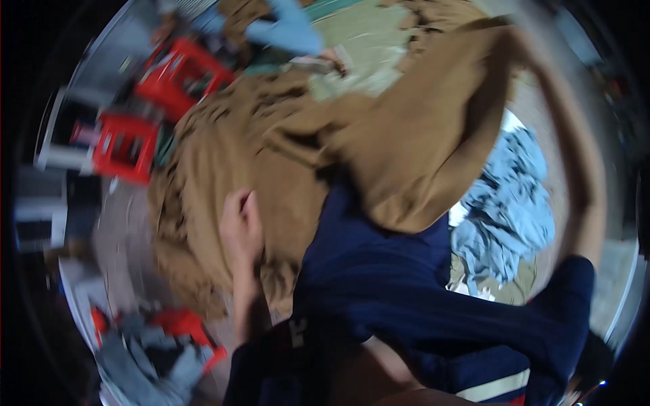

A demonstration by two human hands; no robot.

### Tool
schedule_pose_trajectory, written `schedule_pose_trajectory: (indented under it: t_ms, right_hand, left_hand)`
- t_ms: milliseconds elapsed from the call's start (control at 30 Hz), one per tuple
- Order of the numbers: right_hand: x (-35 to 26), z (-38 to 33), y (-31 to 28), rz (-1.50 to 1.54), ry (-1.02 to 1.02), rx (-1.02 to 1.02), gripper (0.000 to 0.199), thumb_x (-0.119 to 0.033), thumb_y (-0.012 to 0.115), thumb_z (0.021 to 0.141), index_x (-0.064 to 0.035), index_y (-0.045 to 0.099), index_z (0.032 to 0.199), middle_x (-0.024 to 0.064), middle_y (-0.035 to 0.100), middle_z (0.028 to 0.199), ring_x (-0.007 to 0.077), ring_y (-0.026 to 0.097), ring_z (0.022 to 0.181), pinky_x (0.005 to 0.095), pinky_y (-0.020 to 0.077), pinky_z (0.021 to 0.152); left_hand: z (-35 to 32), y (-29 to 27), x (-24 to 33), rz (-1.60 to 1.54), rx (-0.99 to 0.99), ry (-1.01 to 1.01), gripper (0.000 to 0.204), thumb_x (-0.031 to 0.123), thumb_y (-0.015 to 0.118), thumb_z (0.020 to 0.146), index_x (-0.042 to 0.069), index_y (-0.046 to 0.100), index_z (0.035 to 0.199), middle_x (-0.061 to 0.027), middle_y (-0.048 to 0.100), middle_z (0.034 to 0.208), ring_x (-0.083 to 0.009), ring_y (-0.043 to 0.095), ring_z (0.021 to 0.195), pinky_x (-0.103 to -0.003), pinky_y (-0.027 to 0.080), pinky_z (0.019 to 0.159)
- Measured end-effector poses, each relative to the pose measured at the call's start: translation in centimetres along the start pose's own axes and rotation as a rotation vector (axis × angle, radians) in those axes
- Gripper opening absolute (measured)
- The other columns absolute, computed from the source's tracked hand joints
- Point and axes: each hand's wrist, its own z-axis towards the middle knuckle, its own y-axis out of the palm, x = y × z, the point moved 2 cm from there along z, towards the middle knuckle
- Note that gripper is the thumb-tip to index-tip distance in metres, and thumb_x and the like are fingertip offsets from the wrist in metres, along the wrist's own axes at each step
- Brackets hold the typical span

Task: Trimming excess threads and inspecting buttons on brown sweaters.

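A big brown garment (420,128) is spread in front of me, blurred by motion. My left hand (240,227) is closed on its lower part near the picture's middle left. My right arm reaches up along the right side, and my right hand (518,37) grips the garment's upper corner and holds it raised. More brown cloth (196,203) lies bunched under my left hand. My dark blue top (379,291) fills the lower middle.
A heap of light blue clothes (514,203) lies at the right. Red crates (183,71) (125,145) stand at the upper left. Another person's light blue sleeve (288,27) and hand (335,59) are at the top. Grey clothes (142,358) and a red item (183,323) are at the lower left.
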Motion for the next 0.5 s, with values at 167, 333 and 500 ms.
schedule_pose_trajectory:
  t_ms: [167,333,500]
  right_hand:
    - [-5.7,6.2,4.8,0.225,-0.105,-0.03,0.022,-0.018,0.051,0.093,-0.005,0.067,0.1,0.0047,0.064,0.083,0.0136,0.06,0.066,0.0266,0.0478,0.054]
    - [0.3,4.2,5.7,0.389,-0.02,0.012,0.021,-0.018,0.051,0.093,-0.005,0.065,0.103,0.0036,0.064,0.086,0.0118,0.059,0.069,0.0253,0.0466,0.057]
    - [-1.0,-0.1,4.6,0.56,0.073,0.033,0.022,-0.019,0.051,0.094,-0.005,0.063,0.106,0.0025,0.064,0.089,0.0101,0.058,0.072,0.0239,0.0454,0.06]
  left_hand:
    - [0.7,-2.1,-3.6,0.388,0.138,0.071,0.023,0.005,0.065,0.083,0.004,0.057,0.105,-0.0136,0.058,0.095,-0.0316,0.056,0.087,-0.038,0.047,0.075]
    - [2.4,-2.7,-4.7,0.698,0.248,-0.067,0.042,0.015,0.071,0.078,0.002,0.054,0.113,-0.0154,0.055,0.11,-0.031,0.051,0.104,-0.041,0.043,0.087]
    - [1.4,-3.0,-11.7,0.889,0.003,-0.428,0.039,0.026,0.069,0.08,0.003,0.057,0.11,-0.017,0.063,0.093,-0.0379,0.06,0.089,-0.046,0.047,0.078]
